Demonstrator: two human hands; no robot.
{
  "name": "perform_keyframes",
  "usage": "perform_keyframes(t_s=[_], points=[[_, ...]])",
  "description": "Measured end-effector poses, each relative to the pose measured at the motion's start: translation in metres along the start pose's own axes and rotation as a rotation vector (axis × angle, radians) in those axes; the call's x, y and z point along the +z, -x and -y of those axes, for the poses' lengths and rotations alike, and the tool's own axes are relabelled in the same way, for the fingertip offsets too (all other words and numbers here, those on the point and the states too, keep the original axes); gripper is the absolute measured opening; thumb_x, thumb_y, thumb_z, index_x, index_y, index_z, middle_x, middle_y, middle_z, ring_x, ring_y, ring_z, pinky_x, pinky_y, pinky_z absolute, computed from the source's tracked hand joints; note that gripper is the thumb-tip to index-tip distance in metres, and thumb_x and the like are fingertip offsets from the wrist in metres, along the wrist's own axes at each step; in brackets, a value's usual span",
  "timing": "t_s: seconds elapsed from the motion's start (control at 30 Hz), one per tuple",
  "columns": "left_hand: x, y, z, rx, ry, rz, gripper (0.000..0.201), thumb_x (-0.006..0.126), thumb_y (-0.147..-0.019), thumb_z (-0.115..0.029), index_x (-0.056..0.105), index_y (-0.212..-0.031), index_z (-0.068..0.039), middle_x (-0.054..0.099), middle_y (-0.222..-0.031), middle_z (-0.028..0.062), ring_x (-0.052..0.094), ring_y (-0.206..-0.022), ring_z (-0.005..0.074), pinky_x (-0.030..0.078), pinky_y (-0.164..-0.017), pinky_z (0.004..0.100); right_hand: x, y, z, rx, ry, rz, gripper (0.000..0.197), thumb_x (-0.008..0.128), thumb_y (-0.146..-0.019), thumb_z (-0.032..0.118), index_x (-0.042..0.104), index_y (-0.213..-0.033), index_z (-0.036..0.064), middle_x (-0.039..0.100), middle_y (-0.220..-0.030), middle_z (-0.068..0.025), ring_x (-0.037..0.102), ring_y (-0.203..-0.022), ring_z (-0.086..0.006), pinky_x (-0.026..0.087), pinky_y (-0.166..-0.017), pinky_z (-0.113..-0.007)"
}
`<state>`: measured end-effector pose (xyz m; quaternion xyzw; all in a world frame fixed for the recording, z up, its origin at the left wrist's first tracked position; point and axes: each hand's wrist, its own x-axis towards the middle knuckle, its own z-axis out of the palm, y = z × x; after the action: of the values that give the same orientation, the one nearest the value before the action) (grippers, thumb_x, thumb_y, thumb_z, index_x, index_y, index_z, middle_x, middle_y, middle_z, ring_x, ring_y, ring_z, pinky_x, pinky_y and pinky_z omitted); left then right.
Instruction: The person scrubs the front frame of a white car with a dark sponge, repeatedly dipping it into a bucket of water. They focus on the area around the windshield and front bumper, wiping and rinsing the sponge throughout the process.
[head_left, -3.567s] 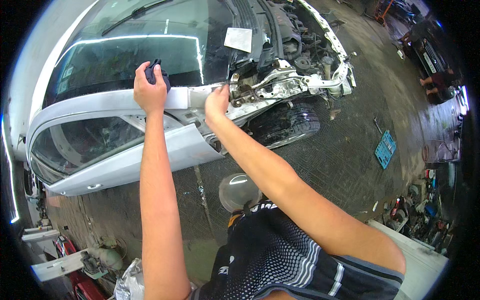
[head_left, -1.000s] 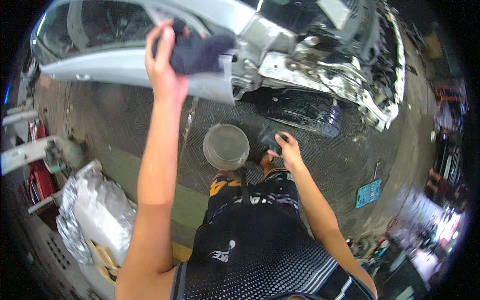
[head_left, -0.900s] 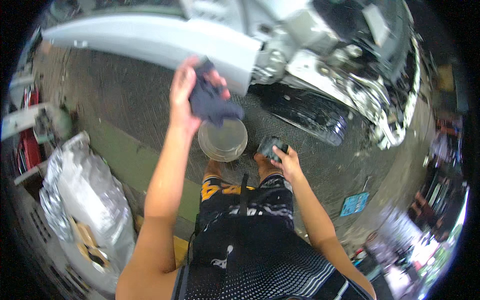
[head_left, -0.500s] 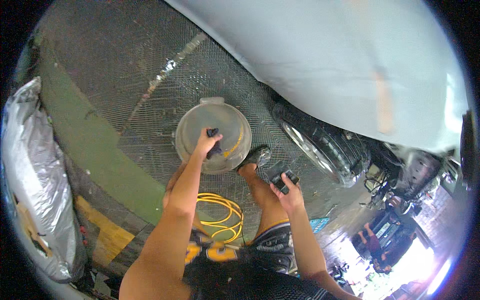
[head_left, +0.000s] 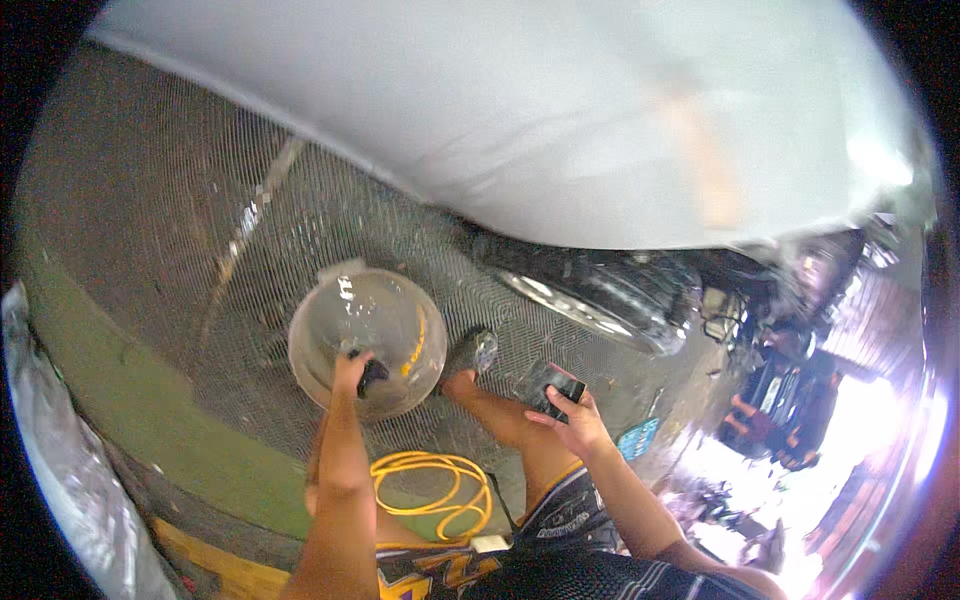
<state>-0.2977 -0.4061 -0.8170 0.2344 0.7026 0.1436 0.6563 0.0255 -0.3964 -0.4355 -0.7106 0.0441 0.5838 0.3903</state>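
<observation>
My left hand [head_left: 349, 372] is closed on a small, crumpled black cloth [head_left: 373, 376], over the near part of a round translucent bucket [head_left: 318, 318]. Liquid glints inside the bucket, and yellow marking runs along its right side. Whether the cloth touches the liquid, I cannot tell. Off to the right, my right hand [head_left: 580, 422] grips a flat, dark, rectangular piece [head_left: 536, 386], the thumb lying on top of it. That piece is held above my leg, apart from the bucket.
A light grey car body panel [head_left: 560, 130] spans the top, above a wheel [head_left: 610, 300]. A coiled yellow hose [head_left: 430, 460] lies by my feet on ribbed matting [head_left: 140, 200]. Silvery sheeting [head_left: 75, 480] stands at left. Another person [head_left: 765, 430] is in the background at right.
The view has shifted, so the bucket sits lower and further left, and the car panel fills more of the top. My left hand is now nearer the bucket's close rim. Both hands keep their holds.
</observation>
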Motion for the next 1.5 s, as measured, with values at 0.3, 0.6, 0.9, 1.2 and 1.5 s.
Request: perform_keyframes(t_s=[0.3, 0.6, 0.9, 1.2, 1.5], points=[[-0.012, 0.389, -0.294, -0.133, 0.905, 0.677, 0.040, 0.073, -0.093, -0.027, 0.055, -0.127, -0.015, 0.060, -0.129, 0.0214, 0.059, -0.122, 0.0497, 0.049, -0.093, 0.0776, -0.003, 0.145, 0.151, -1.064, 0.400, 0.113, 0.035, 0.050, -0.106, 0.005, 0.056, -0.140, 0.0011, 0.056, -0.146, -0.0155, 0.061, -0.127, -0.0289, 0.051, -0.105, -0.039], [0.126, 0.599, -0.630, 0.645, 0.000, 0.938, 0.030, 0.082, -0.085, -0.014, 0.063, -0.108, -0.012, 0.069, -0.110, 0.0143, 0.071, -0.085, 0.0251, 0.060, -0.069, 0.0376, 0.034, 0.186, 0.360, -1.928, 0.590, -0.072, 0.061, 0.065, -0.082, -0.003, 0.056, -0.143, 0.0054, 0.049, -0.154, -0.0168, 0.045, -0.144, -0.0356, 0.038, -0.118, -0.043], [0.168, 0.601, -0.826, 1.333, -0.548, 0.022, 0.030, 0.078, -0.089, -0.031, 0.072, -0.086, -0.002, 0.068, -0.078, 0.0015, 0.057, -0.068, 0.0095, 0.046, -0.063, 0.0285, 0.127, 0.166, 0.440, -2.157, 0.825, 0.078, 0.065, 0.071, -0.081, 0.012, 0.055, -0.143, 0.0182, 0.050, -0.153, -0.0072, 0.036, -0.148, -0.0288, 0.023, -0.125, -0.052], [0.215, 0.567, -0.841, 1.573, -0.743, -0.122, 0.035, 0.066, -0.082, -0.030, 0.066, -0.078, 0.005, 0.067, -0.071, 0.0221, 0.064, -0.063, 0.0348, 0.051, -0.067, 0.0422, 0.044, 0.142, 0.447, -1.995, 1.222, -0.019, 0.086, 0.078, -0.075, 0.016, 0.045, -0.154, 0.0253, 0.037, -0.164, 0.0005, 0.029, -0.153, -0.0210, 0.024, -0.126, -0.046], [0.222, 0.554, -0.865, 1.709, -0.940, -0.459, 0.046, 0.068, -0.087, -0.049, 0.071, -0.093, -0.003, 0.073, -0.086, 0.0209, 0.071, -0.087, 0.0433, 0.056, -0.080, 0.0468, -0.010, 0.136, 0.442, -1.796, 0.768, -0.074, 0.065, 0.063, -0.076, -0.006, 0.055, -0.138, 0.0132, 0.066, -0.126, -0.0119, 0.062, -0.117, -0.0323, 0.050, -0.100, -0.045]])
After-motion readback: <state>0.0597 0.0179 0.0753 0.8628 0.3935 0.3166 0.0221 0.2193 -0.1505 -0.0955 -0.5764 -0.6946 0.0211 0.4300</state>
